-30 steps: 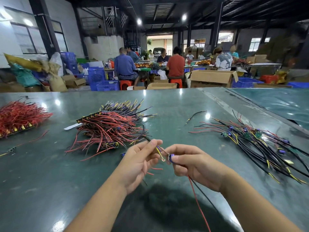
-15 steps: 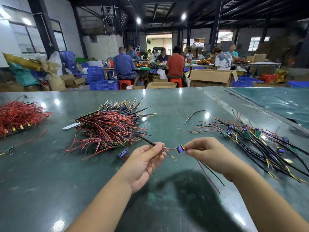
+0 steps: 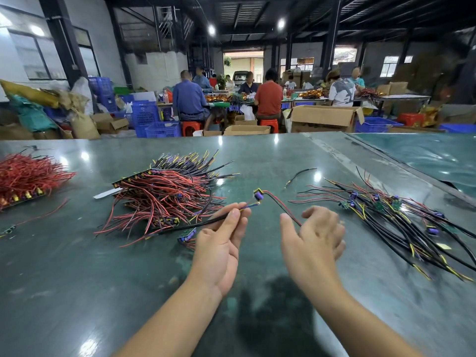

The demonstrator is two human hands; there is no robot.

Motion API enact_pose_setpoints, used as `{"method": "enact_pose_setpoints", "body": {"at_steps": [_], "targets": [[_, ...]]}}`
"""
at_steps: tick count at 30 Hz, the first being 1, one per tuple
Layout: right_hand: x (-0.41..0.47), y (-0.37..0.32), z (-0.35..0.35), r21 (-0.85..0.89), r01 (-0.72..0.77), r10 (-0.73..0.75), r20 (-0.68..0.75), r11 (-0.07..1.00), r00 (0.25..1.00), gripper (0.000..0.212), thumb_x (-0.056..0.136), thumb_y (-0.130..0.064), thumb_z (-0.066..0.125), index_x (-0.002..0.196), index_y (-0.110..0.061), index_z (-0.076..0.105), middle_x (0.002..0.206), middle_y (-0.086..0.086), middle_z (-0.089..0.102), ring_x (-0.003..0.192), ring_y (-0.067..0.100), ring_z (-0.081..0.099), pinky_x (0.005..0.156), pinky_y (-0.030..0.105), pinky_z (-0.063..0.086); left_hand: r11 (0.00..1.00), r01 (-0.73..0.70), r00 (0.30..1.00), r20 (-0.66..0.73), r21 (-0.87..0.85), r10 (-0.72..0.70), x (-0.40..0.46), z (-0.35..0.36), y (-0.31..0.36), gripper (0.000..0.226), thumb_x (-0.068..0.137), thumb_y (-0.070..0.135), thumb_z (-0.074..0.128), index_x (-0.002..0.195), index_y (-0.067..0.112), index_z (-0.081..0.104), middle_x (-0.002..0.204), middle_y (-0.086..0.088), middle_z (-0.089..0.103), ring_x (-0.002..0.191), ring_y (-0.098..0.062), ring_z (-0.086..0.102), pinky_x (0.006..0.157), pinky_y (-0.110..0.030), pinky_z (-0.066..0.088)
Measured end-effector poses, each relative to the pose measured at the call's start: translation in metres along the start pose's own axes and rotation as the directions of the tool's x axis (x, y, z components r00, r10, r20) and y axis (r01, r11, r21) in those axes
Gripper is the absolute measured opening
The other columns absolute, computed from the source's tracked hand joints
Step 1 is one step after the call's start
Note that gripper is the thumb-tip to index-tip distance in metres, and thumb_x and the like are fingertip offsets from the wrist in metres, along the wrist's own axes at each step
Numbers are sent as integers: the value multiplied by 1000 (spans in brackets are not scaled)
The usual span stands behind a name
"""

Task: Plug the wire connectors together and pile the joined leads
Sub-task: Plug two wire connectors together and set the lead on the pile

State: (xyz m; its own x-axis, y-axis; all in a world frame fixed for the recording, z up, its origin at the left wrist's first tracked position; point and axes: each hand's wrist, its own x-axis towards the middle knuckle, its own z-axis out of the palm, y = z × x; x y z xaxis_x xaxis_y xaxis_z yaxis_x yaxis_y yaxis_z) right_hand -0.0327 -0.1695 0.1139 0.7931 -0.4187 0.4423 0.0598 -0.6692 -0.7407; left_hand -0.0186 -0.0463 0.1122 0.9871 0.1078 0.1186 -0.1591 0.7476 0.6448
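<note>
My left hand (image 3: 221, 243) pinches a black lead (image 3: 185, 226) near its yellow-tipped end, held above the green table (image 3: 77, 279). A small blue and yellow connector part (image 3: 258, 195) sits at that end, and its red and black wires (image 3: 280, 206) arc right towards my right hand (image 3: 313, 240). My right hand is open with relaxed fingers, and those wires pass by its thumb. A heap of red and black leads (image 3: 164, 194) lies to the left. The pile of joined leads (image 3: 401, 222) lies to the right.
A second heap of red wires (image 3: 25, 176) lies at the far left. One loose black wire (image 3: 300, 174) rests mid-table. A small connector part (image 3: 186, 235) lies just left of my left hand. People sit at tables beyond, among boxes and blue crates.
My right hand has let go of the connector and opened. The hands have drawn apart and lifted, and the joined piece now hangs from my left hand's pinch.
</note>
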Motion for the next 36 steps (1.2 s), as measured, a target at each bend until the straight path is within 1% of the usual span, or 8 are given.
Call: {"method": "enact_pose_setpoints", "body": {"at_steps": [3, 8, 11, 16, 20, 26, 32, 36], "targets": [[-5, -1, 4, -35, 230, -223, 152, 972, 963, 32, 96, -40, 39, 82, -22, 61, 90, -10, 50, 98, 16, 35, 81, 29, 22, 1000, -24, 1000, 4, 5, 24, -1, 0, -1, 18, 72, 3, 62, 72, 12, 77, 88, -6, 74, 82, -15, 72, 66, -15, 54], [-6, -18, 4, 578, -492, 89, 585, 651, 806, 36, 100, -38, 39, 89, -21, 69, 97, -5, 71, 96, 6, 62, 87, 27, 43, 993, 1, 994, 112, 115, -14, -12, 2, -15, 15, 69, 6, 65, 77, 10, 77, 88, -15, 73, 83, -19, 71, 71, -19, 54], [5, -18, 3, 743, -590, 144, 577, 317, 804, 28, 99, -29, 43, 91, -12, 64, 80, 2, 72, 73, 10, 67, 72, 26, 50, 979, 57, 980, 177, 196, -92, -17, 2, -23, 25, 67, 6, 68, 91, 6, 74, 100, -16, 72, 92, -22, 69, 77, -23, 54], [47, -14, -29, 950, -311, 242, 307, -21, 921, 29, 103, -21, 36, 80, -12, 51, 46, -6, 44, 41, 8, 49, 47, 18, 46, 958, 185, 979, 41, 220, -199, -17, -5, -15, 39, 65, 7, 70, 103, 3, 64, 86, -8, 70, 81, -18, 70, 70, -22, 56], [82, -11, -63, 892, -155, 114, 118, 424, 986, 28, 103, -20, 35, 83, -13, 53, 45, -11, 30, 38, 6, 25, 39, 18, 25, 973, 171, 982, -109, 155, -155, -8, -14, -3, 15, 85, 8, 62, 100, 5, 64, 84, -8, 66, 77, -18, 64, 67, -21, 57], [95, -42, -73, 358, 75, -249, 471, 931, 846, 34, 99, -30, 45, 78, -13, 66, 43, -13, 32, 41, 10, 27, 42, 22, 23, 969, 107, 993, -71, 221, -94, -6, -12, 7, 15, 91, 10, 54, 89, 12, 69, 77, -2, 68, 67, -10, 63, 61, -18, 54], [62, -52, -56, -34, 351, -164, 840, 936, 518, 34, 95, -39, 48, 76, -19, 67, 51, -10, 45, 38, 4, 36, 39, 14, 30, 962, 115, 982, 117, 249, -147, -12, -7, 9, 38, 67, 33, 67, 98, 10, 70, 84, -5, 69, 67, -11, 61, 63, -19, 52], [29, -32, -33, -97, 447, -153, 859, 890, 489, 33, 96, -39, 45, 74, -20, 62, 59, -7, 50, 54, 7, 47, 44, 14, 32, 938, 59, 995, 58, 342, -83, -13, -8, 0, 10, 83, 12, 64, 84, 6, 72, 73, -10, 64, 57, -14, 60, 57, -20, 52]]}}
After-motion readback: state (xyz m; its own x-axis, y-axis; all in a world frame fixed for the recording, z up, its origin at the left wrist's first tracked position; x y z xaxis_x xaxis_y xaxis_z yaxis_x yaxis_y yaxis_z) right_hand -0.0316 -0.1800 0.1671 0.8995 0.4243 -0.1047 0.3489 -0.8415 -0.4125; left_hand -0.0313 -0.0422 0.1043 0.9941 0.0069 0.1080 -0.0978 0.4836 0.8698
